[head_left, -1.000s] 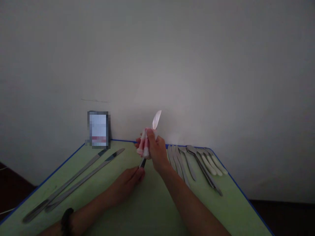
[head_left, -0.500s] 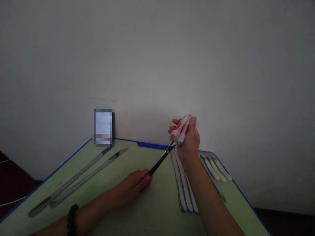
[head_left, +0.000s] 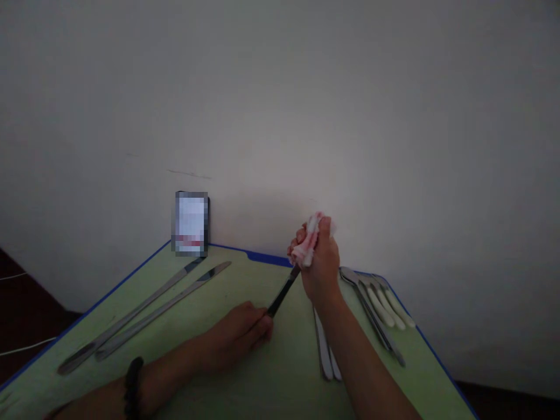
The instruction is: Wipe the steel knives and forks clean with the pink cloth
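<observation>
My left hand [head_left: 251,329], with a dark beaded bracelet on its wrist, is closed round the lower end of a shiny metal table knife [head_left: 283,293]. The knife slants up and to the right. Its upper end disappears into a crumpled pink-and-white cloth [head_left: 307,244]. My right hand [head_left: 321,265] is closed round this cloth, with the fingers curled over it and the thumb on top. Beneath my right forearm lie several long metal cutlery handles [head_left: 324,347], partly hidden.
On the left of the green, blue-edged table [head_left: 175,326] lie two long metal knives [head_left: 153,306]. A phone [head_left: 191,224] with a blurred screen leans against the wall [head_left: 280,116]. Metal spoons [head_left: 371,312] and several white-handled utensils [head_left: 389,306] lie at the right.
My right hand and the cloth have moved down and left along the knife, and its fingers have closed tighter. My left hand stays about where it was. The view has shifted slightly.
</observation>
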Available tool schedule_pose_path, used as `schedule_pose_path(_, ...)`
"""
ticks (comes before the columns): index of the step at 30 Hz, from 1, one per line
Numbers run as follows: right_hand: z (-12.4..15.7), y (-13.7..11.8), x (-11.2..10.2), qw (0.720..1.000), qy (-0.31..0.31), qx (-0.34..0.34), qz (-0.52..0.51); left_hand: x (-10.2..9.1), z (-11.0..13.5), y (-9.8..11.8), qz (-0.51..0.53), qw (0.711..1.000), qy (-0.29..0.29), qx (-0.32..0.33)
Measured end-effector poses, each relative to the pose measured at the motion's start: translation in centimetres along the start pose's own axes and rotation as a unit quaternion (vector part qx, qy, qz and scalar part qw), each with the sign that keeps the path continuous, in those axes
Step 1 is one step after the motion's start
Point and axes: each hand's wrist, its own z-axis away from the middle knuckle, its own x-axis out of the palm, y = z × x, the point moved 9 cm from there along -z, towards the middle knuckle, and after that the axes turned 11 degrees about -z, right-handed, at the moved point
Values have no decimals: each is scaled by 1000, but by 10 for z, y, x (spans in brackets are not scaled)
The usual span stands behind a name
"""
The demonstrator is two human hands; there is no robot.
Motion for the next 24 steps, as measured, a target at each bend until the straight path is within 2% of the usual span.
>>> schedule_pose_path(5, 5, 23, 0, 999, 2, 36, 31, 3, 0, -4, 19, 1000, -4, -8)
schedule_pose_path(10, 6, 26, 6, 998, -11, 47, 41, 5, 0, -11, 54, 998, 5, -15)
schedule_pose_path(14, 3, 14, 7, 999, -16, 32, 41, 2, -3, -13, 57, 998, 14, -32)
schedule_pose_path(24, -2, -28, 13, 999, -19, -19, -20, -1, -3, -11, -5, 1000, 22, -10)
